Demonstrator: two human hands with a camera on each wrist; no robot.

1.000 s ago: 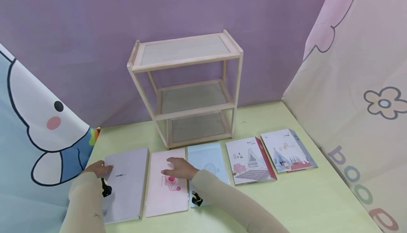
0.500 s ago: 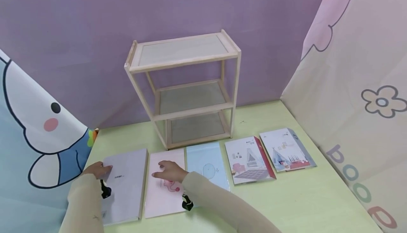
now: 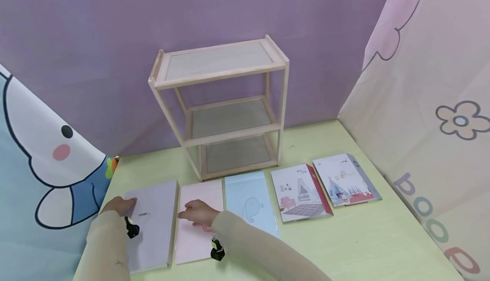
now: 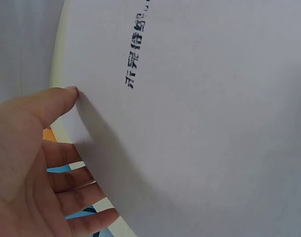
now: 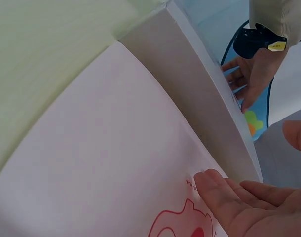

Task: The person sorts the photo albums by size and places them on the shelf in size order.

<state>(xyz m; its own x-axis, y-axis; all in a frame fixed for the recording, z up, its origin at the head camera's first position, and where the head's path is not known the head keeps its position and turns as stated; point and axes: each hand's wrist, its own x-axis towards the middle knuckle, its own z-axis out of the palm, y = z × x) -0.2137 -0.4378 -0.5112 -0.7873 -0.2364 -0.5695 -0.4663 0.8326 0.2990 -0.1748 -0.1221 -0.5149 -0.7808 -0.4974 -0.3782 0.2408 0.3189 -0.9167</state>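
Lavender box (image 3: pixel 156 223), one, left fingers (image 4: pixel 75 198) loose at its edge; four books (image 3: pixel 193 240), right fingers (image 5: pixel 218 193) released above pink one.

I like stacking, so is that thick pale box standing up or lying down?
Lying down: the thick pale box is on the table with its broad, printed face upward.

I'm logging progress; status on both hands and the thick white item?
Left hand touching left edge of thick white item. Right hand empty, over pink booklet. White item lying on table. Pink booklet close on its right.
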